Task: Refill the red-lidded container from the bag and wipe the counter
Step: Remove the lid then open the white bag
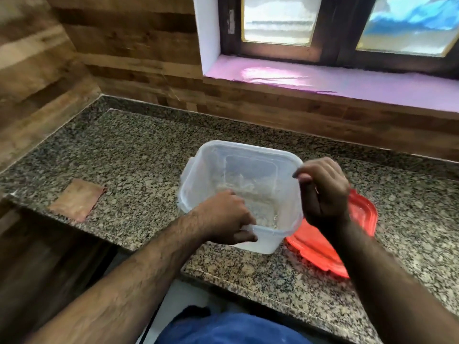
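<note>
Fingers [244, 228] of both hands are pinching the open clear container's [238, 165] rim; red lid [323, 247] is lying right on the tabletop [139, 155].

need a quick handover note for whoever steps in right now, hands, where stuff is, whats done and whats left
Left hand: gripping the near rim of the clear container.
Right hand: fingers pinching the container's right corner.
The container stands open on the granite counter, with only a little pale content at the bottom.
The red lid is off and lies on the counter just right of the container, partly behind the right forearm.
A brownish cloth lies flat at the left of the counter, untouched.
No bag is in view.
Done: lid removed.
Left: refill from the bag, close the lid, wipe the counter.
</note>
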The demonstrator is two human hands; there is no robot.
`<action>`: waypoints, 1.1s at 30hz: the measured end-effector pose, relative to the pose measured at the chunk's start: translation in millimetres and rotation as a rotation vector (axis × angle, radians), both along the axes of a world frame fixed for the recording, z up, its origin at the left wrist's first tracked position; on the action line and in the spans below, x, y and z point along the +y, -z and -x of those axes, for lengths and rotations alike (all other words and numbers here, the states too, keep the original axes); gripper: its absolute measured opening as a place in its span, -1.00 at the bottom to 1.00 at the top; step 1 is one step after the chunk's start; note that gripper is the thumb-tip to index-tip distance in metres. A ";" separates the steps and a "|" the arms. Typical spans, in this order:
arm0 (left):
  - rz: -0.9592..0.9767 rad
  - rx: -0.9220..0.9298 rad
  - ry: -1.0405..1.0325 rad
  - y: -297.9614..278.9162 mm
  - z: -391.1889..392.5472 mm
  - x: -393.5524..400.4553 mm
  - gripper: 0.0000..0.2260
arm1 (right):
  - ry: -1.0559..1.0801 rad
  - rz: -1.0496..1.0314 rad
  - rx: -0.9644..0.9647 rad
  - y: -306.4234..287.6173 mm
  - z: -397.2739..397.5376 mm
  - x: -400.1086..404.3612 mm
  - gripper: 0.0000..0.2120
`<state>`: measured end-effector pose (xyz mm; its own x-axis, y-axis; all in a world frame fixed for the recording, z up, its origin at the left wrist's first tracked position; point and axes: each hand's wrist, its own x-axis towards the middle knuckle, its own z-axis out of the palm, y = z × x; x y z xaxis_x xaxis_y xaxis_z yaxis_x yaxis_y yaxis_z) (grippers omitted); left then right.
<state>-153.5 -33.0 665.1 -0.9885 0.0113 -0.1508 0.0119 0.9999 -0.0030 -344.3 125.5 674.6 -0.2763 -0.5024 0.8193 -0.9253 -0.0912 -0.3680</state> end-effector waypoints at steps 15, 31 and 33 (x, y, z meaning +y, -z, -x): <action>0.082 0.825 -0.766 -161.9 -166.5 -272.5 -0.55 | -0.171 -0.670 0.565 -185.3 -77.7 -327.4 -0.43; 0.241 1.216 -1.041 -470.4 -348.5 -569.9 -0.50 | -0.026 -0.374 0.388 -481.5 -268.7 -755.3 -0.59; 0.241 1.170 -1.059 -492.3 -356.5 -594.3 -0.42 | -0.002 -0.288 0.335 -508.6 -278.3 -788.5 -0.56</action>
<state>203.1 -627.3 1157.4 -0.1018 -0.6355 0.7654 -0.7788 0.5296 0.3362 -65.9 -663.1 1183.2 -0.0185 -0.7235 0.6900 -0.9978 -0.0303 -0.0586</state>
